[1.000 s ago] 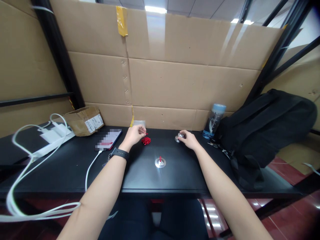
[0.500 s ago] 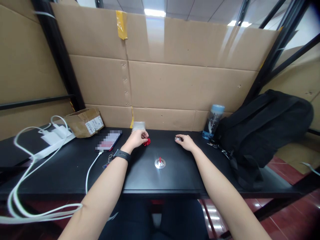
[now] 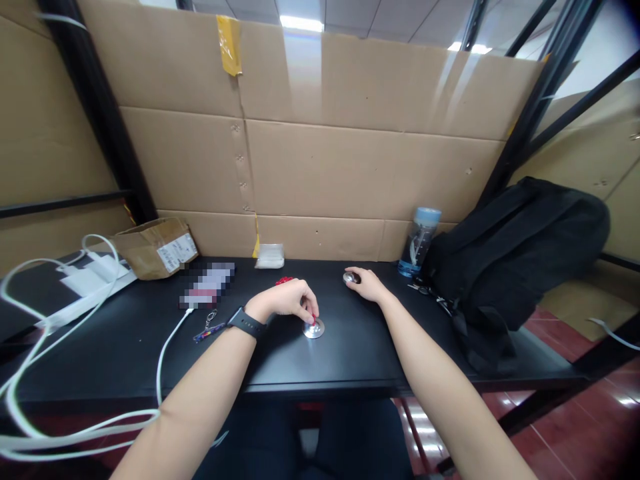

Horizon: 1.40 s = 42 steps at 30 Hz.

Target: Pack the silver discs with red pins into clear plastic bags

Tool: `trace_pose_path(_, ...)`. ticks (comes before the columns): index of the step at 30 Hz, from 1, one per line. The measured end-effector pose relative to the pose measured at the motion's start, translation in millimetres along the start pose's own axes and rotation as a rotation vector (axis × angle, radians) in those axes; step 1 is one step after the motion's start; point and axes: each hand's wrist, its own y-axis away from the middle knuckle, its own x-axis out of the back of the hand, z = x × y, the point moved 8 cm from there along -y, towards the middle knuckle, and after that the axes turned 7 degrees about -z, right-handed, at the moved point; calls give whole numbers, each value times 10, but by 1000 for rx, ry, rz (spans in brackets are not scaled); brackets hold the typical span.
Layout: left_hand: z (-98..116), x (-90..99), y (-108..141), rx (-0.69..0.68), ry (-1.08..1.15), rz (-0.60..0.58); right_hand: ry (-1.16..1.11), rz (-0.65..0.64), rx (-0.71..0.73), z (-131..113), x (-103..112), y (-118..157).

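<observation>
My left hand (image 3: 293,300), a dark watch on its wrist, reaches down to a small shiny metal disc (image 3: 315,329), shaped like a little cymbal, lying on the black table (image 3: 345,360). Thumb and fingertips are closed on the red piece at the disc's centre, mostly hiding it. My right hand (image 3: 371,285) rests farther back on the table, fingers curled round a small rounded metal object (image 3: 351,277); its exact kind is partly hidden. Behind my left hand lies a red bundle (image 3: 284,281), partly covered by it.
A clear flat packet (image 3: 270,256) stands by the cardboard wall (image 3: 320,173). Left are a phone (image 3: 207,285), a keychain (image 3: 209,329), white cables (image 3: 163,360), a power strip (image 3: 93,293) and a carton (image 3: 153,248). Right are a water bottle (image 3: 419,243) and a black backpack (image 3: 525,260).
My left hand has moved from the red bundle toward me and to the right, onto the disc's red piece. My right hand stays at the rounded metal object. The view has shifted slightly.
</observation>
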Motion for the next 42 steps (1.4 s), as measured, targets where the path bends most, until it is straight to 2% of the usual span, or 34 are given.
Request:
trace_pose_path(4, -12, 26, 3, 43, -67, 40, 27, -4, -35, -22, 16, -2)
trace_pose_path(10, 26, 184, 32, 54, -179, 247, 47, -54, -70, -97, 10, 35)
trace_pose_path(14, -5, 271, 42, 40, -188, 367, 116, 28, -104, -293, 139, 123)
trace_pose_path(16, 2, 317, 54, 32, -209, 434, 72, 34, 11, -537, 165, 164)
trace_pose_path(19, 50, 364, 77, 20, -252, 518, -99, -102, 237, -932, 49, 227)
trace_pose_path(22, 84, 364, 82, 5, -216, 545, -177, -170, 312, -1125, -89, 264)
trace_pose_path(28, 82, 328, 68, -17, -134, 565, -253, -189, 294, -1115, -258, 247)
trace_pose_path(37, 62, 268, 0, -38, -50, 611, -326, -239, 267, -1113, -266, 255)
trace_pose_path(42, -7, 438, 114, -1, -68, 832, -389, -63, 232, -1024, -111, 200)
